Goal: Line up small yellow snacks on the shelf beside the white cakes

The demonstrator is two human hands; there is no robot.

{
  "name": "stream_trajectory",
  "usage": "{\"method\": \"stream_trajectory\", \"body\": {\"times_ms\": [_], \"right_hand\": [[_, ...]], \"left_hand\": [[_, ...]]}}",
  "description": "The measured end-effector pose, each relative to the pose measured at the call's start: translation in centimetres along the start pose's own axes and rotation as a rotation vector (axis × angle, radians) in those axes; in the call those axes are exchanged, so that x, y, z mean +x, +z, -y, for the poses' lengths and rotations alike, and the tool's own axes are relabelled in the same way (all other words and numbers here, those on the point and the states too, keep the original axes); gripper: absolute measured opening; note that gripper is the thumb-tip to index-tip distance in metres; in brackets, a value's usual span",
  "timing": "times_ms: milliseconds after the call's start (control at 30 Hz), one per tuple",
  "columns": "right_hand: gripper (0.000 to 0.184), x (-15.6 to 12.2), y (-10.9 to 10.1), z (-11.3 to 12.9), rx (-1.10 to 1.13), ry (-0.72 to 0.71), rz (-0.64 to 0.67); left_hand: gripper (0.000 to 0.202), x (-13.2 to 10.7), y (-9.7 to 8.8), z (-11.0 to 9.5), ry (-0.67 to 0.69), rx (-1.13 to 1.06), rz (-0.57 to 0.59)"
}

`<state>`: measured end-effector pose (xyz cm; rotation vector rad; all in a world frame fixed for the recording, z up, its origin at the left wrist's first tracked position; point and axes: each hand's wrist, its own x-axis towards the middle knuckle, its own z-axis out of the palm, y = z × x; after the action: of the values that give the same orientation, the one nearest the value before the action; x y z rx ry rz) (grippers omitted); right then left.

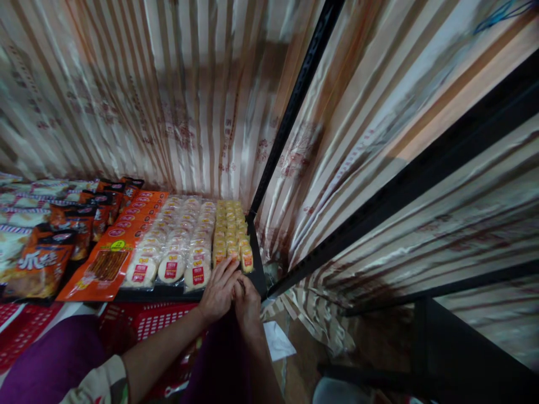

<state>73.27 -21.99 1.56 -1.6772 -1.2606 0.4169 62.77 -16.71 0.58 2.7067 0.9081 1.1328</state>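
My left hand (pixel 219 289) reaches to the front of the rows of small yellow-wrapped snack packs (pixel 231 247), its fingers stretched out against the front packs. Close beside it, touching, my right hand (pixel 247 303) has its fingers curled; whatever they may hold is hidden. Left of the yellow packs stand rows of round white cakes in clear wrappers with red labels (pixel 170 270). All of these sit on a black shelf (pixel 164 294).
Orange snack bags (pixel 101 269) and brown-orange bags (pixel 44 261) fill the shelf's left side. Below is a red perforated basket (pixel 160 321). A black upright post (pixel 290 112) and a slanting black bar (pixel 379 182) border the right. Striped sheeting (pixel 202 112) hangs behind. White paper (pixel 278 341) lies lower right.
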Motion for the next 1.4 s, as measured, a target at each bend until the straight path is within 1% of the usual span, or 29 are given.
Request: {"method": "stream_trajectory", "body": {"times_ms": [100,200,333,467,567,700,833,967,1033,1100,1167,1233,1333,1400], "right_hand": [[0.024,0.4,1.0,-0.1,0.023,-0.056,-0.019],[0.028,0.7,2.0,-0.1,0.002,-0.122,-0.062],[0.028,0.8,2.2,-0.1,-0.103,-0.198,-0.108],[0.030,0.5,1.7,-0.5,-0.195,-0.187,-0.177],[0.032,0.2,1.5,-1.2,-0.217,-0.173,-0.192],[0.033,0.2,1.2,-1.6,-0.208,-0.158,-0.206],[0.036,0.7,0.9,-1.5,-0.198,-0.162,-0.275],[0.039,1.8,0.7,-1.5,-0.193,-0.144,-0.333],[0.042,2.6,0.7,-1.8,-0.189,-0.135,-0.334],[0.046,3.4,0.8,-2.1,-0.188,-0.124,-0.319],[0.049,4.2,0.8,-2.4,-0.187,-0.103,-0.297],[0.050,4.9,0.7,-2.6,-0.180,-0.072,-0.280],[0.054,5.7,0.6,-2.4,-0.170,-0.040,-0.248],[0.058,6.3,0.6,-2.2,-0.169,-0.032,-0.222]], "left_hand": [[0.041,-0.7,-0.5,0.0,0.007,0.052,-0.032],[0.041,-1.0,-0.8,0.0,-0.002,0.116,-0.076],[0.039,-0.9,-0.9,0.1,-0.025,0.186,-0.115],[0.037,-0.8,-0.9,-0.2,0.011,0.191,-0.126],[0.035,-0.8,-0.9,-0.4,0.049,0.186,-0.100],[0.035,-0.8,-0.8,-0.3,0.033,0.203,-0.090],[0.035,-0.7,-1.0,-0.1,0.053,0.183,-0.074],[0.035,-0.3,-1.5,-0.3,0.062,0.159,-0.081],[0.035,0.4,-1.7,-0.3,0.029,0.154,-0.078],[0.034,1.8,-2.1,-0.1,-0.017,0.138,-0.074],[0.031,3.8,-2.5,0.4,-0.078,0.115,-0.090],[0.027,6.2,-2.8,1.2,-0.169,0.118,-0.102],[0.020,9.6,-2.9,2.7,-0.252,0.136,-0.066],[0.017,11.4,-2.8,3.6,-0.280,0.142,-0.005]]}}
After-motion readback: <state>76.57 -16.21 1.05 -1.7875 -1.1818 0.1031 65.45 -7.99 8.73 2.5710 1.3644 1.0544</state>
